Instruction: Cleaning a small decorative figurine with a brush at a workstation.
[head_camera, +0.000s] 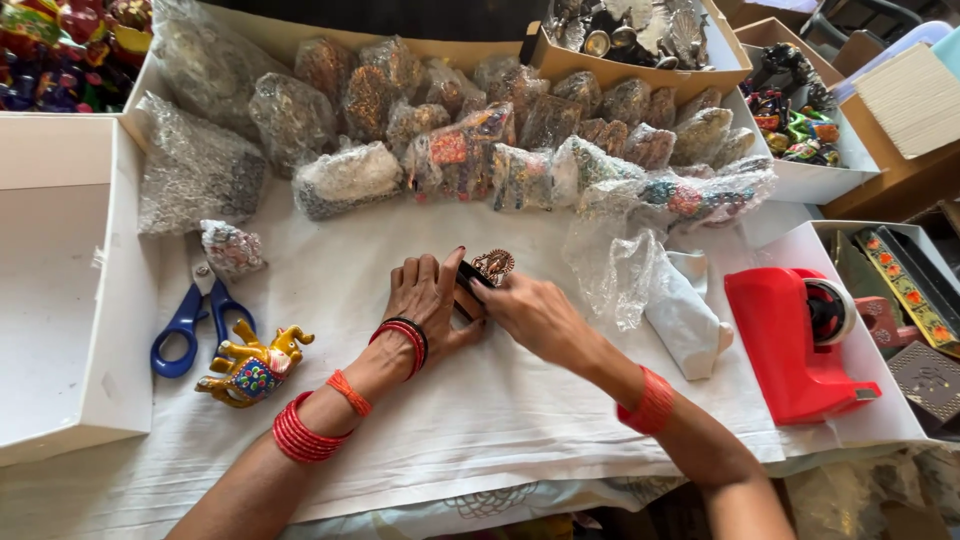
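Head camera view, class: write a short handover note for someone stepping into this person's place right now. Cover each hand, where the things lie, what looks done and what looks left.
Left hand: flat on the white table cover, pressing the dark edge of a small ornate brown figurine.
Right hand: pinching the same figurine from the right.
Nearby: loose bubble wrap to the right, red tape dispenser beyond it, blue scissors and a painted elephant figurine to the left.
Done: a row of bubble-wrapped pieces sits along the back.
Left: the figurine in hand and the elephant are bare.
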